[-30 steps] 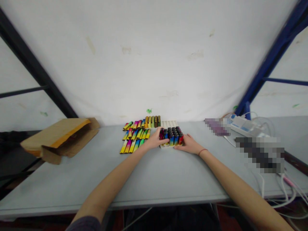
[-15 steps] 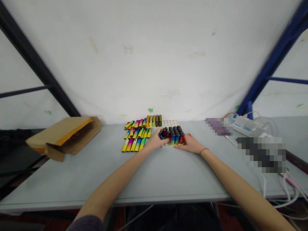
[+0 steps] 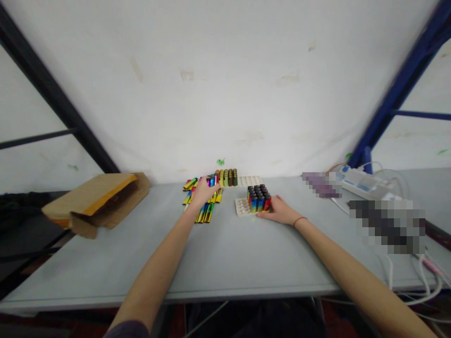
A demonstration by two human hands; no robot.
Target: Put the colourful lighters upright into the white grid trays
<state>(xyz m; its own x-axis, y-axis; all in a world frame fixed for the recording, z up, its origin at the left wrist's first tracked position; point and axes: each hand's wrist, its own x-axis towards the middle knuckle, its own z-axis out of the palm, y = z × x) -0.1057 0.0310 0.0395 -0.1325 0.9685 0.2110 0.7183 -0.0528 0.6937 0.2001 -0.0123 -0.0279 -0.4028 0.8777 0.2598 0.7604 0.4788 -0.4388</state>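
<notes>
My left hand (image 3: 204, 190) is closed around several shiny, dark rainbow tubes (image 3: 213, 180), partly hidden by its fingers. It hovers over rows of yellow and rainbow metallic tubes (image 3: 204, 213) lying on the table. My right hand (image 3: 280, 210) grips the right end of a white tray with round holes (image 3: 242, 207), its thumb along the front. Upright rainbow tubes with black tops (image 3: 259, 202) fill the right part of that tray, while bare holes show at its left.
Behind stand upright gold and dark tubes (image 3: 229, 178) beside a second white tray (image 3: 251, 180). An open brown cardboard package (image 3: 102, 197) lies at left. A white power strip (image 3: 366, 185), cables and blurred items are at right. A wall rises behind the table.
My left hand has moved left from the tray, taking several tubes out of its left part. My right hand has stayed at the tray's right end.
</notes>
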